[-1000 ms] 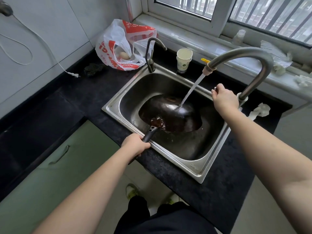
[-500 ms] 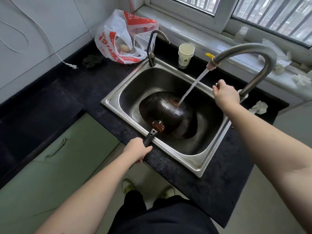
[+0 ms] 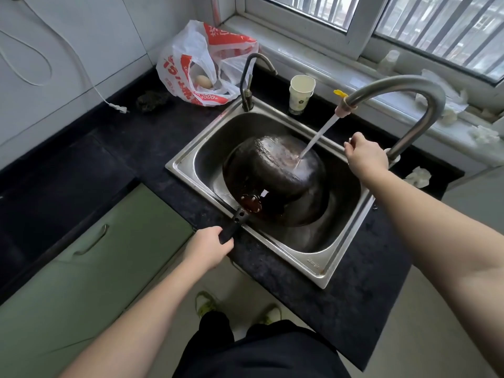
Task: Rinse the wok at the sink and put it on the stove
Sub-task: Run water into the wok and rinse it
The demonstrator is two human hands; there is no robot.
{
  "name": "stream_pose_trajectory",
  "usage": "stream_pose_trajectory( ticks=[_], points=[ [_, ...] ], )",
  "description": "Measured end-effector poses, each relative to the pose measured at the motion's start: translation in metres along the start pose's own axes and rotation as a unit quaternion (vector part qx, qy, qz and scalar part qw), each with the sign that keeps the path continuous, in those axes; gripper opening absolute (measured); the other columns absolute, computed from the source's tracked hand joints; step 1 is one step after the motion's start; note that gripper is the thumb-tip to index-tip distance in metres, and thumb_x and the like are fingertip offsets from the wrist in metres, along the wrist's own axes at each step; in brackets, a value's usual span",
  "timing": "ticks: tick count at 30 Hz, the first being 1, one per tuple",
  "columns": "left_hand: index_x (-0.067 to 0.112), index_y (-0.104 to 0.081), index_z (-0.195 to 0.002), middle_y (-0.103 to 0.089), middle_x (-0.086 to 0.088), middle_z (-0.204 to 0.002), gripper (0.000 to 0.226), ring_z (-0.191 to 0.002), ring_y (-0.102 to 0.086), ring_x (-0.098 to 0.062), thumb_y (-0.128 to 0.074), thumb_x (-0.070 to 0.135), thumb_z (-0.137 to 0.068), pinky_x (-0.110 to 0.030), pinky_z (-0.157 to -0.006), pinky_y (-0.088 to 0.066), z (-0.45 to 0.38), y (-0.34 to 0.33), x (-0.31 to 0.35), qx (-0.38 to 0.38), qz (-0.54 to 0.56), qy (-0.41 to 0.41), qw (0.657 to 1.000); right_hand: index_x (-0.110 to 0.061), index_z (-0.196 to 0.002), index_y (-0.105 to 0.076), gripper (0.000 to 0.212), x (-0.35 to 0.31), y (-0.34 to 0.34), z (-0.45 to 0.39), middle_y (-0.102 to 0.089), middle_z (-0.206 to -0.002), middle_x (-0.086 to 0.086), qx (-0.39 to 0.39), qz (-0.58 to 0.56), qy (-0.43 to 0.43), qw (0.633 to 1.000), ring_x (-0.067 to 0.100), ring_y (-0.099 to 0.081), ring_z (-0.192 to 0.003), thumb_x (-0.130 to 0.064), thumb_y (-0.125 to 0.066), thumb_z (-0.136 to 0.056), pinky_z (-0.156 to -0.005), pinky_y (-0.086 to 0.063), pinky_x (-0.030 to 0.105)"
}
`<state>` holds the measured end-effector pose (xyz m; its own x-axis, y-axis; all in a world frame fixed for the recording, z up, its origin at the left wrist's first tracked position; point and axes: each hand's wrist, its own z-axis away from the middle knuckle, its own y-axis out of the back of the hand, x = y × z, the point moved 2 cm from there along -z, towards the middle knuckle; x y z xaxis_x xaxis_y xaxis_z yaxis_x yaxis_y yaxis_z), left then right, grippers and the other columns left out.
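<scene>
Left hand gripping wok handle, right hand seemingly round tap lever, over steel sink, black counter

Sink: brushed steel, dull sheen.
Wok: dark metal, wet, glossy.
Tap: satin metal.
Counter: black speckled stone, matt.
Bag: thin glossy plastic.
Cup: paper.

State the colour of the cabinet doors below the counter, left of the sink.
Pale green cabinet doors, seen best in the head view.
</scene>
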<state>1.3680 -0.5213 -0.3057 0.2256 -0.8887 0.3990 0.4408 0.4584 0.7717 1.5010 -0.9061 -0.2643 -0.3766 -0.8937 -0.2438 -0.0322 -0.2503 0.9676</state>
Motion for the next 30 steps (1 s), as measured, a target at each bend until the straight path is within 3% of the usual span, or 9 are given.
stream_pose_trajectory(
  ticks=[7, 12, 20, 23, 27, 30],
  points=[
    [0.012, -0.051, -0.071, -0.053, 0.000, -0.053, 0.031, -0.037, -0.053, -0.017, -0.062, 0.036, -0.087, -0.031, -0.042, -0.046, 0.005, -0.013, 0.003, -0.025, 0.101, -0.013, 0.994, -0.013, -0.110, -0.050, 0.031, 0.001, 0.002, -0.003, -0.064, -0.101, 0.020, -0.016, -0.002, 0.000, 1.000, 0.039, -0.059, -0.096, -0.040, -0.038, -0.101, -0.070, -0.037, 0.038],
    [0.000, -0.057, -0.085, -0.050, -0.004, -0.057, 0.033, -0.039, -0.051, -0.017, -0.063, 0.032, -0.087, -0.026, -0.038, -0.042, 0.009, -0.013, 0.003, -0.037, 0.145, -0.003, 0.989, -0.014, -0.109, -0.051, 0.032, 0.003, 0.003, -0.004, -0.064, -0.102, 0.019, -0.021, 0.001, 0.003, 1.000, 0.039, -0.059, -0.097, -0.041, -0.038, -0.101, -0.070, -0.036, 0.038],
    [0.000, -0.056, -0.083, -0.051, -0.004, -0.058, 0.031, -0.038, -0.050, -0.017, -0.062, 0.030, -0.088, -0.025, -0.036, -0.040, 0.010, -0.007, 0.001, -0.006, 0.124, 0.005, 0.992, -0.015, -0.110, -0.051, 0.031, 0.004, 0.003, -0.005, -0.066, -0.096, 0.016, -0.027, -0.004, 0.002, 1.000, 0.037, -0.060, -0.094, -0.041, -0.039, -0.100, -0.071, -0.037, 0.039],
    [0.008, -0.056, -0.077, -0.058, -0.005, -0.059, 0.029, -0.048, -0.061, -0.025, -0.061, 0.035, -0.086, -0.038, -0.047, -0.051, 0.007, -0.001, 0.004, 0.028, 0.077, -0.005, 0.997, -0.015, -0.110, -0.051, 0.029, 0.002, 0.005, -0.003, -0.061, -0.090, 0.013, -0.028, -0.008, -0.001, 1.000, 0.034, -0.057, -0.087, -0.041, -0.040, -0.101, -0.072, -0.037, 0.038],
    [0.016, -0.061, -0.078, -0.058, 0.000, -0.061, 0.025, -0.060, -0.061, -0.024, -0.061, 0.039, -0.087, -0.030, -0.046, -0.038, 0.002, 0.013, 0.005, 0.063, 0.003, -0.011, 0.998, -0.015, -0.108, -0.051, 0.029, 0.002, 0.005, -0.003, -0.064, -0.094, 0.016, -0.028, -0.012, -0.004, 1.000, 0.035, -0.057, -0.087, -0.041, -0.040, -0.100, -0.071, -0.038, 0.038],
    [0.019, -0.060, -0.081, -0.062, 0.000, -0.067, 0.023, -0.066, -0.062, -0.024, -0.061, 0.041, -0.087, -0.031, -0.051, -0.042, -0.002, 0.020, 0.002, 0.077, -0.032, -0.020, 0.996, -0.015, -0.107, -0.050, 0.029, 0.002, 0.004, -0.002, -0.058, -0.087, 0.012, -0.024, -0.015, -0.005, 1.000, 0.034, -0.055, -0.083, -0.040, -0.039, -0.101, -0.072, -0.038, 0.039]
  ],
)
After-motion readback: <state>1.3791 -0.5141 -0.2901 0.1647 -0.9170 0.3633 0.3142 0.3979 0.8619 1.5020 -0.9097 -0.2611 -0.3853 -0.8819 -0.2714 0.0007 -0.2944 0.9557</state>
